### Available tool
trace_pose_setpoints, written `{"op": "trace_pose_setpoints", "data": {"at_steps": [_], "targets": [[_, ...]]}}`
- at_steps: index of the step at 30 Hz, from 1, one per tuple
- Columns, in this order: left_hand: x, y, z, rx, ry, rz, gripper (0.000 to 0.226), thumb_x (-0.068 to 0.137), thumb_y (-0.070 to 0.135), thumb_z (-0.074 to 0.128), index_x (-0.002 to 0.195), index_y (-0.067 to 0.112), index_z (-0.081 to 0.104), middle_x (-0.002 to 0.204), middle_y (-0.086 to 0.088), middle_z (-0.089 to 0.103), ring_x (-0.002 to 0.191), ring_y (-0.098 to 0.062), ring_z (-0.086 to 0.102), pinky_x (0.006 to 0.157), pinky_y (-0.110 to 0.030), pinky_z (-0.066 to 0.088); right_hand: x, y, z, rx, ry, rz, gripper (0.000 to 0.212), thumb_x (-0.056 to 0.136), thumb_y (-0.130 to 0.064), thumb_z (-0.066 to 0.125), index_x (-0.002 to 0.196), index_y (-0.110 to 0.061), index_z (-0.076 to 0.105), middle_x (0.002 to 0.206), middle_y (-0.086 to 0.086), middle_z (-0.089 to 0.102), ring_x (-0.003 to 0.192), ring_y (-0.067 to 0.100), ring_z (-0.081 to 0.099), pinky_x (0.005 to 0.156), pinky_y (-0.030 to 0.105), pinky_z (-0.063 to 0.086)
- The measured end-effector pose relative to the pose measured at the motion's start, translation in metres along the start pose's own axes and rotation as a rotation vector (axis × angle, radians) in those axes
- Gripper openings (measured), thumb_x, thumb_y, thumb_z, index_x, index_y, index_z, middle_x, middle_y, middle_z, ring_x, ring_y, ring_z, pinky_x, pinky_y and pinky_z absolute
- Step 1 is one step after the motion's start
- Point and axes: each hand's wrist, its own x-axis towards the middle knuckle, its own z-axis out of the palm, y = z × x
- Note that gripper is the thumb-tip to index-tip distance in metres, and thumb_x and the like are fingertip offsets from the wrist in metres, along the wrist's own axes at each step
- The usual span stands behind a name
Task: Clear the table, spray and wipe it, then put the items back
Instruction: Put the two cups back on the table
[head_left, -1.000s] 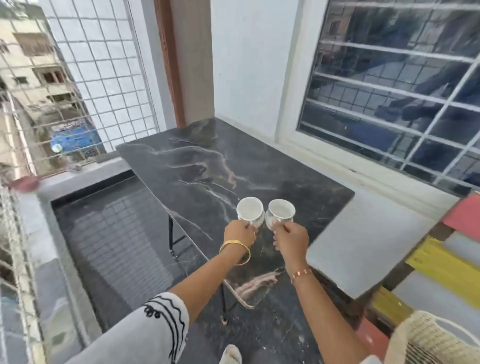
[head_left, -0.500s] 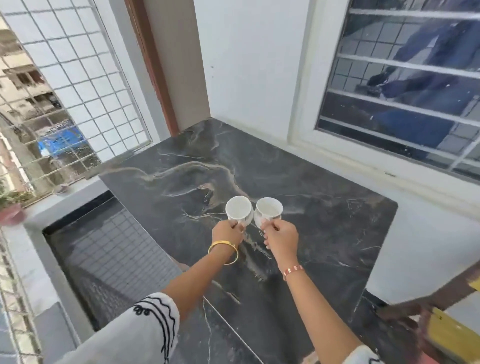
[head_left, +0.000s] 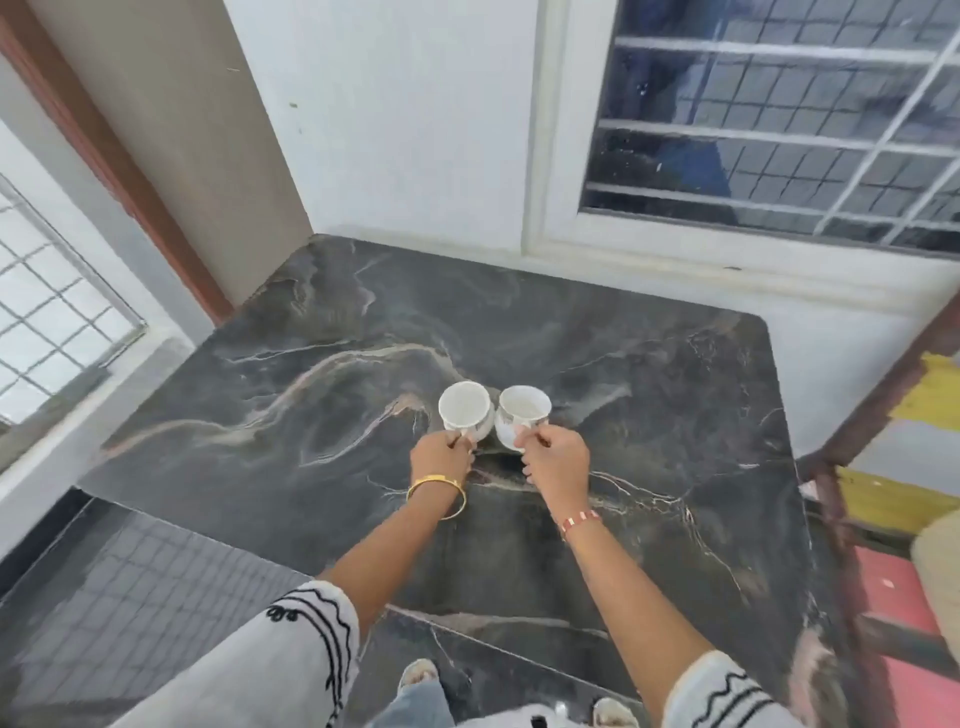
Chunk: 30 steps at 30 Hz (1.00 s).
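Note:
Two white cups sit side by side over the middle of the dark marble table (head_left: 649, 395). My left hand (head_left: 441, 457), with a gold bangle on the wrist, grips the handle of the left cup (head_left: 464, 408). My right hand (head_left: 556, 460), wearing a red and white bracelet, grips the handle of the right cup (head_left: 523, 410). Both cups are upright and look empty, and they almost touch each other. Whether their bases rest on the tabletop or hang just above it, I cannot tell.
The table stands in a corner against a white wall (head_left: 415, 114) and under a barred window (head_left: 779, 119). A grilled opening (head_left: 47, 322) is at the left. A red and yellow wooden chair (head_left: 893, 467) stands close at the right. Dark floor (head_left: 130, 587) lies at lower left.
I have stepped closer to the table, and both hands have carried the cups forward from near its front edge to over its middle.

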Motion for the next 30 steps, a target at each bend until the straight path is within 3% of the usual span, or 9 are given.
{"op": "trace_pose_setpoints", "data": {"at_steps": [3,8,14,18,23,30], "targets": [[0.024,-0.01,-0.023,0.092,-0.065,0.056,0.026,0.085,0.01,0.05,0.066,-0.001,0.064,0.078,-0.029,0.067,0.081,-0.042,0.066,0.08,-0.049,0.054,-0.005,-0.005,0.02,-0.004,0.072,0.043,0.037,0.088,-0.022,0.059,0.072,0.011,0.062,0.056,0.012,0.055,0.048,0.022,0.052,0.056,0.042,0.05],[0.048,-0.01,-0.059,0.232,-0.093,0.163,0.024,0.086,0.012,0.051,0.076,-0.005,0.066,0.081,-0.025,0.069,0.083,-0.038,0.065,0.081,-0.045,0.052,-0.008,-0.011,0.031,-0.015,0.157,0.076,0.036,0.088,-0.019,0.059,0.074,0.014,0.06,0.058,0.012,0.052,0.046,0.021,0.049,0.051,0.033,0.046],[0.08,-0.022,-0.084,0.2,-0.069,0.146,0.025,0.085,0.013,0.054,0.076,-0.005,0.068,0.082,-0.03,0.068,0.082,-0.044,0.065,0.081,-0.048,0.053,-0.004,-0.002,0.026,-0.085,0.258,0.111,0.034,0.087,-0.019,0.058,0.07,0.011,0.062,0.052,0.01,0.054,0.046,0.023,0.051,0.062,0.046,0.053],[0.088,-0.023,-0.1,0.161,-0.055,0.136,0.025,0.086,0.011,0.053,0.07,-0.002,0.067,0.076,-0.027,0.068,0.066,-0.027,0.057,0.081,-0.046,0.053,-0.001,0.01,0.025,-0.122,0.333,0.144,0.036,0.087,-0.02,0.058,0.068,0.01,0.06,0.051,0.008,0.052,0.05,0.024,0.051,0.065,0.05,0.053],[0.093,-0.028,-0.106,0.17,-0.056,0.132,0.026,0.087,0.012,0.052,0.078,-0.006,0.069,0.083,-0.029,0.069,0.084,-0.042,0.065,0.083,-0.047,0.052,-0.003,0.012,0.034,-0.147,0.315,0.16,0.036,0.088,-0.02,0.057,0.071,0.011,0.061,0.056,0.013,0.056,0.055,0.025,0.053,0.066,0.048,0.054],[0.091,-0.026,-0.113,0.18,-0.067,0.125,0.026,0.088,0.016,0.053,0.081,-0.003,0.07,0.084,-0.025,0.07,0.087,-0.04,0.065,0.085,-0.046,0.052,-0.001,0.009,0.044,-0.095,0.298,0.204,0.033,0.089,-0.015,0.058,0.078,0.015,0.062,0.058,0.015,0.056,0.053,0.026,0.055,0.07,0.054,0.055]]}}
